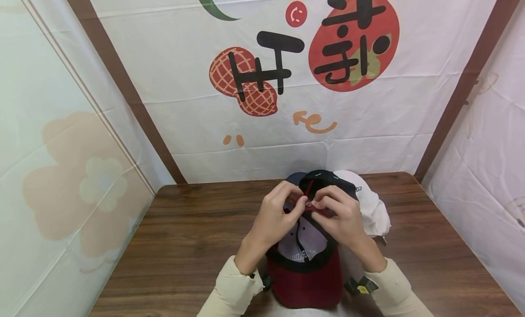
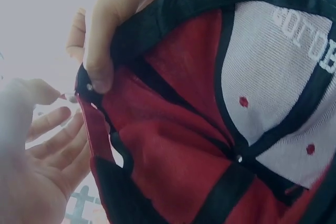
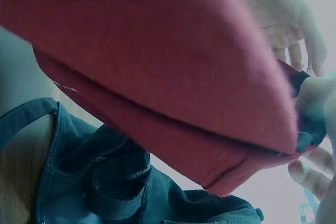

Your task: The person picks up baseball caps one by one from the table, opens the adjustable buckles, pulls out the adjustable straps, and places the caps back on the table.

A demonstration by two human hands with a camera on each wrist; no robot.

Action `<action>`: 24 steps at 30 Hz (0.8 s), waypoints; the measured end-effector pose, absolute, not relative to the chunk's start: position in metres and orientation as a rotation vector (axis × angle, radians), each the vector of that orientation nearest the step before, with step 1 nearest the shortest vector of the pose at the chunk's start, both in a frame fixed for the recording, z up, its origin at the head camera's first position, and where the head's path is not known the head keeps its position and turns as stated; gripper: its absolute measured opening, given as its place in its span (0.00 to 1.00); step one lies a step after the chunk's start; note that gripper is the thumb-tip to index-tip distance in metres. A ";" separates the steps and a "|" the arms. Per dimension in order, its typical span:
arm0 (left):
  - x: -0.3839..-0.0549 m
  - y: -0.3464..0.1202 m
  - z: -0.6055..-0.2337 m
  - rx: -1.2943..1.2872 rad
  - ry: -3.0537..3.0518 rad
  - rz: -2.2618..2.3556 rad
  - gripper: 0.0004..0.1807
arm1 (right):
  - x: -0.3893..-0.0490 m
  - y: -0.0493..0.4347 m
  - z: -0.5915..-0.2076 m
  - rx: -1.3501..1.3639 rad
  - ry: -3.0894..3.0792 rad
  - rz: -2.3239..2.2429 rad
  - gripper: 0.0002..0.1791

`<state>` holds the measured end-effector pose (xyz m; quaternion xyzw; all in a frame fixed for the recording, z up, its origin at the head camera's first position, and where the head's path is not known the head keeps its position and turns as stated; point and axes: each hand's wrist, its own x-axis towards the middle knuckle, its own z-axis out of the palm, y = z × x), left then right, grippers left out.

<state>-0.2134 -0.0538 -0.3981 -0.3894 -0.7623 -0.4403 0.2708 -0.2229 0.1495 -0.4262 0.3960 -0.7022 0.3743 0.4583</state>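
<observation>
A dark red baseball cap (image 1: pixel 305 287) with a black sweatband lies inside up, its brim toward me; pale lining with lettering shows in its front. At the cap's back edge, my left hand (image 1: pixel 278 214) pinches one end of the red adjusting strap (image 2: pixel 97 132). My right hand (image 1: pixel 343 217) pinches the other side close by, and both sets of fingertips nearly meet at a small snap stud (image 1: pixel 308 204). Seen from the left wrist, thumb and fingers hold the black-edged back opening. The brim and crown hide much of the hands in the right wrist view.
Behind the red cap, a white cap (image 1: pixel 372 210), a black cap (image 1: pixel 328 176) and a navy cap (image 1: pixel 295 176) sit near the back edge of the wooden table (image 1: pixel 193 244). A printed white cloth (image 1: pixel 197 112) hangs behind, with cloth walls at both sides.
</observation>
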 end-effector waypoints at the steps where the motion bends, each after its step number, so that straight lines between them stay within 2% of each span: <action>1: -0.213 -0.055 -0.398 -1.072 -2.061 -1.176 0.03 | -0.223 0.149 -0.426 0.975 -1.728 0.923 0.13; 6: -0.214 -0.063 -0.402 -1.199 -2.125 -1.091 0.14 | -0.224 0.150 -0.427 0.962 -1.725 0.923 0.13; 9: -0.215 -0.064 -0.404 -1.230 -2.151 -1.042 0.18 | -0.224 0.149 -0.428 0.945 -1.725 0.934 0.13; 18: -0.216 -0.064 -0.405 -1.126 -2.075 -0.911 0.09 | -0.220 0.148 -0.429 0.888 -1.811 0.987 0.13; 23: -0.215 -0.063 -0.404 -1.108 -2.044 -0.901 0.02 | -0.220 0.146 -0.428 0.904 -1.786 0.922 0.04; 24: -0.215 -0.063 -0.404 -1.108 -2.037 -0.904 0.02 | -0.220 0.145 -0.427 0.910 -1.773 0.910 0.06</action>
